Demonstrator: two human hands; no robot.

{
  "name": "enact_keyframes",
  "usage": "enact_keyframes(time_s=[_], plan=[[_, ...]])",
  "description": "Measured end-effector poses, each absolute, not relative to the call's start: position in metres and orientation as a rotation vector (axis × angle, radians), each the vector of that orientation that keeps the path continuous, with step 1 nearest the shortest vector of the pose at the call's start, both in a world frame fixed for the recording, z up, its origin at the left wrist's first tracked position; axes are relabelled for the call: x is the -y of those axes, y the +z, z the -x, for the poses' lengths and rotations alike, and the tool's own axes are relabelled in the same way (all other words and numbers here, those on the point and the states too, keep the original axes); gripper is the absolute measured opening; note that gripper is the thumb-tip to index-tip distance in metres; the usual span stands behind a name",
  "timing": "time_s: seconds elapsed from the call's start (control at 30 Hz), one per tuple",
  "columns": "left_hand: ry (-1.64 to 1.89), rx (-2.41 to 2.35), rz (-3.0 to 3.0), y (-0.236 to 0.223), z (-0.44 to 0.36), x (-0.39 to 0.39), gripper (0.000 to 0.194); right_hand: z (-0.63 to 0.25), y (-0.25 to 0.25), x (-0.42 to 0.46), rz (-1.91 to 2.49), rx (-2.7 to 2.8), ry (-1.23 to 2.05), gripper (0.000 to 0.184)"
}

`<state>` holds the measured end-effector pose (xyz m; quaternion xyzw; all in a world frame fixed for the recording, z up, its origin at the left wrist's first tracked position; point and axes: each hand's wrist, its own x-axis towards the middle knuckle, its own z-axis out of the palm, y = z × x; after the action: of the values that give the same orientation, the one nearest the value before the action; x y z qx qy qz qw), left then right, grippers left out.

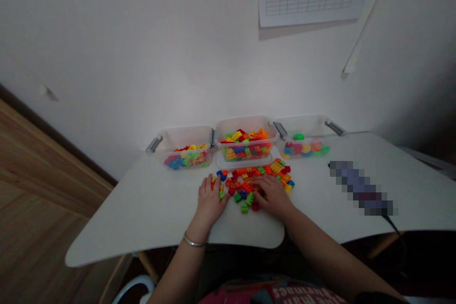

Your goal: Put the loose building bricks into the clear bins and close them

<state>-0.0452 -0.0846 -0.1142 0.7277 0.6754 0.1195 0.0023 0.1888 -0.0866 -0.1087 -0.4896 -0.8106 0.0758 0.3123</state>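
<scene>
Left hand, right hand, fingers open on toy bricks, three clear bins behind

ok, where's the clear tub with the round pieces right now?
In the head view, it's the rightmost of three clear tubs, at the far edge of the table, right beside the middle tub of bricks and beyond the person's right hand.

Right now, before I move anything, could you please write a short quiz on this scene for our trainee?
1. On which side is the metal bangle worn, the person's left or right?
2. True or false: the right hand rests on the pile of toy bricks.
3. How many clear plastic bins stand in the row?

Key: 1. left; 2. true; 3. three.
</scene>
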Motion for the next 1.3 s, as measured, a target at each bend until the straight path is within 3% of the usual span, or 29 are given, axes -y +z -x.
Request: enact_keyframes(time_s=[0.33,0.6,0.93,1.3], plan=[[0.282,-2.017,-2.250,-0.093,0.040,0.064,0.081,-0.189,-0.107,0.087,1.286,2.137,0.213,0.022],[0.198,-1.977,-2.372,-0.078,0.052,0.063,0.057,-0.190,-0.108,0.087,1.288,2.135,0.221,0.023],[0.306,-2.018,-2.323,-0.066,0.047,0.057,0.041,-0.190,-0.110,0.086,1.265,2.136,0.203,0.022],[0.161,-2.227,-2.218,-0.054,0.039,0.046,0.041,-0.190,-0.110,0.085,1.250,2.129,0.209,0.021]])
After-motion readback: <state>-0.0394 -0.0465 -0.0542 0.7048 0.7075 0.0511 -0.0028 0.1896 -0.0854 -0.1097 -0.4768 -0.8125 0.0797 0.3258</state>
